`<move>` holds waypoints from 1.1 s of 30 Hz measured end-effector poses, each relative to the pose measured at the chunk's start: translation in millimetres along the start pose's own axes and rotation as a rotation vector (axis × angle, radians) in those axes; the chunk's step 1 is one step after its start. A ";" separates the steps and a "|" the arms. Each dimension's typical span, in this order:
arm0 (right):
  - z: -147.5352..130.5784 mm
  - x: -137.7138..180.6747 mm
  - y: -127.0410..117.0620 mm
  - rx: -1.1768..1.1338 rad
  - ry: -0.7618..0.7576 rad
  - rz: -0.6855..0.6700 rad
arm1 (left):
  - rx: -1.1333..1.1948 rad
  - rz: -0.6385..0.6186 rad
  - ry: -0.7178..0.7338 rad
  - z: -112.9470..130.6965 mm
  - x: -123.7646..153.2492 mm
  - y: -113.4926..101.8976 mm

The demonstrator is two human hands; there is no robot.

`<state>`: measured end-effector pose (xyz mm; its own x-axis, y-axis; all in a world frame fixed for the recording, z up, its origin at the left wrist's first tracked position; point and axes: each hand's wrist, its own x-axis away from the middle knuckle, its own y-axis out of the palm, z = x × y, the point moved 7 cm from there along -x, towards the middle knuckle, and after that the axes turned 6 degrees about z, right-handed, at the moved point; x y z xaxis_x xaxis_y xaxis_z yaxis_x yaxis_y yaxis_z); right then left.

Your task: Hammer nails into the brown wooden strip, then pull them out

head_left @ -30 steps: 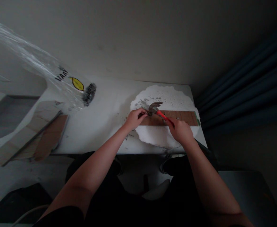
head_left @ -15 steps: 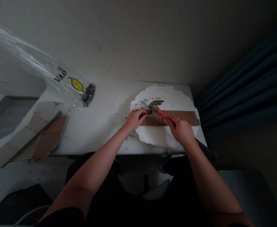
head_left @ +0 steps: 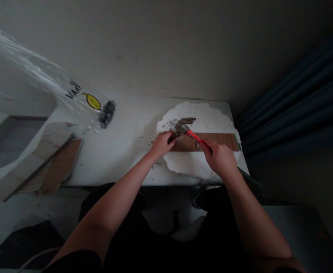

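Observation:
A claw hammer (head_left: 193,134) with a red handle is gripped in my right hand (head_left: 221,158), its grey head near the fingertips of my left hand (head_left: 161,144). The left fingers are pinched together over a small dark piece, too small and dim to name, at the left end of a brown wooden board (head_left: 217,141). That board lies flat on a round white slab (head_left: 187,165) with a ragged rim. Dark crumbs are scattered on the slab behind the hammer head.
The slab rests at the right of a white table (head_left: 121,144) against a wall. A clear plastic bag (head_left: 78,102) with a yellow print is at the left back. Broken brown and beige panels (head_left: 60,167) jut over the left edge. A dark curtain (head_left: 294,94) hangs at the right.
The hammer head has shifted slightly left and closer to my left fingers. My left hand has stayed nearly in place.

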<state>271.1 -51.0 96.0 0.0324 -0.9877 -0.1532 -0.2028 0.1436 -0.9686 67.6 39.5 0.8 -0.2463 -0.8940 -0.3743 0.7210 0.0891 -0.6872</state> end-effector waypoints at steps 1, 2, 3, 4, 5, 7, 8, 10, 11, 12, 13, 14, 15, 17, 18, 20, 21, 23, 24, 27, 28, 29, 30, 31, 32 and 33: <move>-0.3 0.3 -0.8 -0.001 0.000 0.006 | 0.039 0.011 -0.013 -0.4 0.2 -0.4; -0.5 0.7 -1.9 -0.006 0.003 0.015 | 0.079 0.022 -0.024 -0.7 0.3 -0.8; -0.4 1.0 -2.9 -0.009 0.007 0.020 | 0.113 0.031 -0.033 -0.8 0.5 -1.0; -0.3 1.3 -3.3 -0.006 0.014 0.018 | 0.135 0.038 -0.040 -0.8 0.6 -1.1; -0.1 1.5 -3.2 0.003 0.020 0.008 | 0.144 0.041 -0.043 -0.5 0.6 -1.1; 0.1 1.8 -2.1 0.028 0.027 -0.024 | 0.145 0.036 -0.039 0.8 0.5 -0.7; 0.4 1.8 -2.0 0.041 0.031 -0.034 | 0.143 0.033 -0.035 1.6 0.3 -0.6; 1.1 1.6 -3.4 0.053 0.040 -0.028 | 0.132 0.033 -0.028 2.7 -0.1 -0.9; 1.5 1.5 -4.5 0.054 0.044 -0.018 | 0.126 0.036 -0.024 3.1 -0.3 -1.3; 1.7 1.4 -5.1 0.055 0.045 -0.011 | 0.120 0.038 -0.020 3.4 -0.4 -1.6; 1.7 1.5 -4.7 0.057 0.040 -0.013 | 0.114 0.034 -0.015 3.7 -0.5 -1.6; 1.4 1.7 -3.6 0.058 0.032 -0.023 | 0.111 0.028 -0.010 4.0 -0.4 -1.4; 1.1 2.0 -2.3 0.060 0.023 -0.034 | 0.108 0.024 -0.006 4.2 -0.4 -1.2; 1.0 2.6 -0.6 0.068 0.016 -0.041 | 0.098 0.020 0.001 4.3 -0.3 -1.0; 1.1 2.9 -0.5 0.073 0.016 -0.035 | 0.092 0.023 0.003 4.1 -0.3 -1.1; 1.3 3.3 -1.0 0.086 0.018 -0.023 | 0.085 0.030 0.002 3.1 -0.5 -1.0; 1.0 3.5 -0.5 0.094 0.016 -0.030 | 0.085 0.026 0.004 2.7 -0.6 -0.4; 0.1 3.9 1.2 0.105 0.007 -0.059 | 0.090 0.016 0.006 1.7 -0.7 1.0; -0.1 4.1 1.9 0.107 0.005 -0.071 | 0.093 0.014 0.006 1.0 -0.7 1.5; -0.1 3.8 1.9 0.095 0.007 -0.062 | 0.105 0.018 -0.002 -0.9 -0.5 1.7; 0.2 3.6 2.1 0.090 0.009 -0.054 | 0.112 0.021 -0.001 -0.9 -0.4 1.5; 0.4 3.4 3.1 0.086 0.009 -0.052 | 0.119 0.022 0.005 -0.5 -0.1 1.3; 0.7 3.1 4.9 0.080 0.008 -0.057 | 0.124 0.026 0.008 0.0 0.2 0.8; 1.0 2.8 7.0 0.072 0.005 -0.064 | 0.126 0.034 0.008 0.3 0.6 0.1; 1.4 2.4 9.1 0.062 0.004 -0.070 | 0.124 0.042 0.003 0.3 1.1 -0.6; 2.0 1.8 10.6 0.051 0.003 -0.070 | 0.123 0.051 -0.005 0.1 1.6 -1.2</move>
<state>271.0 -51.2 85.0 0.0418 -0.9956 -0.0841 -0.1497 0.0770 -0.9857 66.4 37.9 1.0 -0.2046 -0.8919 -0.4033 0.8063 0.0800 -0.5860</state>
